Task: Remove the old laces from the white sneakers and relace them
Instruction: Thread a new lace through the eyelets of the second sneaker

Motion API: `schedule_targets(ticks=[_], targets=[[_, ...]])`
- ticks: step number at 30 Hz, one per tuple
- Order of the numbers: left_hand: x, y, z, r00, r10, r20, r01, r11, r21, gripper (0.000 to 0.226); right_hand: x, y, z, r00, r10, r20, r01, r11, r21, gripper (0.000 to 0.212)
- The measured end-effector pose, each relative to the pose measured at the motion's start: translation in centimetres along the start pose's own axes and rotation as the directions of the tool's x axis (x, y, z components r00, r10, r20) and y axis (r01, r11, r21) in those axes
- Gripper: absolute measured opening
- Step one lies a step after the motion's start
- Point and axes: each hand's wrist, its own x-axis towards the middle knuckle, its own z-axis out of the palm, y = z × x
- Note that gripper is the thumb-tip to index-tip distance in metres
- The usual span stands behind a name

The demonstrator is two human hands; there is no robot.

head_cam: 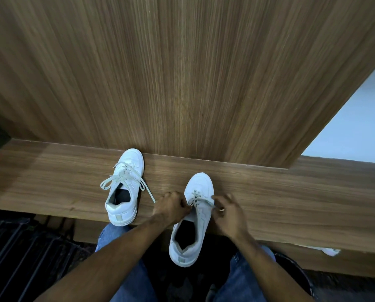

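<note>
Two white sneakers on the wooden desk [269, 192], toes pointing away from you. Left sneaker [125, 188] sits apart, toe against the back panel, its lace [125, 174] threaded and hanging loose on both sides. Right sneaker [195, 216] overhangs the near edge, heel out over your lap. Your left hand [171, 207] and right hand [229, 211] flank its eyelets, each pinching the right sneaker's lace [198, 199].
</note>
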Motion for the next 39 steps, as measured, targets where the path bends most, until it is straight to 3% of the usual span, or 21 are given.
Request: schedule_targets(ticks=[3, 6, 8, 10, 12, 13, 14, 16, 18, 20, 22, 24, 26, 29, 31, 33, 36, 39], targets=[[0.0, -0.1, -0.1, 1.0, -0.019, 0.002, 0.019, 1.0, -0.015, 0.014, -0.2, -2.0, 1.7, 0.981, -0.087, 0.175, 0.11, 0.986, -0.127, 0.02], [-0.1, -0.1, -0.3, 0.999, -0.034, 0.019, 0.035, 0.999, -0.038, 0.013, 0.6, -2.6, 1.6, 0.994, -0.049, 0.1, 0.065, 0.985, -0.162, 0.016], [0.1, -0.2, -0.5, 0.998, -0.043, 0.037, 0.046, 0.997, -0.066, 0.015, 1.4, -2.2, 0.5, 0.995, 0.033, -0.09, -0.03, 0.999, 0.036, 0.014], [0.1, -0.3, -0.6, 0.998, -0.049, 0.046, 0.053, 0.995, -0.084, 0.016, 2.6, -1.9, -1.3, 0.935, 0.197, -0.296, -0.075, 0.923, 0.378, 0.018], [0.2, -0.3, -0.4, 0.998, -0.04, 0.047, 0.044, 0.995, -0.092, 0.02, 4.0, -1.2, -3.2, 0.838, 0.405, -0.365, -0.023, 0.695, 0.718, 0.025], [0.2, -0.3, -0.4, 0.998, -0.038, 0.047, 0.042, 0.995, -0.088, 0.023, 4.6, -0.6, -4.0, 0.795, 0.491, -0.356, 0.011, 0.575, 0.818, 0.027], [0.1, -0.2, -0.4, 0.998, -0.036, 0.045, 0.04, 0.996, -0.084, 0.024, 5.0, 0.1, -4.5, 0.761, 0.539, -0.362, 0.028, 0.529, 0.848, 0.026], [0.1, -0.2, -0.3, 0.999, -0.037, 0.036, 0.04, 0.996, -0.085, 0.022, 5.3, 1.3, -4.8, 0.76, 0.497, -0.42, -0.092, 0.721, 0.687, 0.013], [0.1, -0.2, -0.2, 0.999, -0.042, 0.028, 0.044, 0.995, -0.09, 0.018, 4.4, 2.0, -3.8, 0.884, 0.329, -0.332, -0.227, 0.924, 0.308, 0.032], [0.1, -0.2, -0.1, 0.999, -0.044, 0.02, 0.046, 0.995, -0.092, 0.016, 2.7, 1.9, -1.9, 0.976, 0.13, -0.176, -0.123, 0.991, 0.051, 0.048], [0.1, -0.2, -0.1, 0.998, -0.055, 0.013, 0.056, 0.994, -0.09, 0.016, 0.9, 0.8, 0.0, 0.998, -0.062, 0.0, 0.062, 0.996, -0.063, 0.047], [0.1, -0.2, 0.0, 0.998, -0.058, 0.006, 0.058, 0.994, -0.097, 0.018, 0.0, -0.2, 1.6, 0.975, -0.133, 0.18, 0.158, 0.979, -0.129, 0.035], [0.1, -0.2, -0.1, 0.998, -0.055, 0.004, 0.055, 0.993, -0.102, 0.02, -0.1, -1.1, 2.2, 0.97, -0.145, 0.195, 0.177, 0.971, -0.158, 0.022], [0.1, -0.5, 0.0, 0.998, -0.058, 0.009, 0.058, 0.993, -0.1, 0.025, 0.8, -1.2, 1.6, 0.998, -0.053, 0.022, 0.054, 0.998, -0.043, 0.013], [0.2, -0.5, -0.1, 0.998, -0.055, 0.015, 0.056, 0.994, -0.089, 0.023, 1.8, -0.7, -0.3, 0.981, 0.11, -0.158, -0.08, 0.98, 0.183, 0.012], [0.3, -0.6, 0.1, 0.999, -0.034, 0.018, 0.036, 0.996, -0.079, 0.016, 2.1, -0.3, -2.2, 0.948, 0.217, -0.232, -0.131, 0.932, 0.339, 0.018], [0.4, -0.3, 0.2, 1.0, -0.003, 0.023, 0.004, 0.999, -0.049, 0.011, 1.6, 0.4, -2.4, 0.966, 0.207, -0.153, -0.18, 0.968, 0.172, 0.014], [0.8, -1.1, 0.3, 0.994, 0.017, 0.105, 0.003, 0.982, -0.188, 0.024, 0.5, 1.1, -1.0, 0.997, 0.069, 0.026, -0.066, 0.994, -0.089, 0.046]])
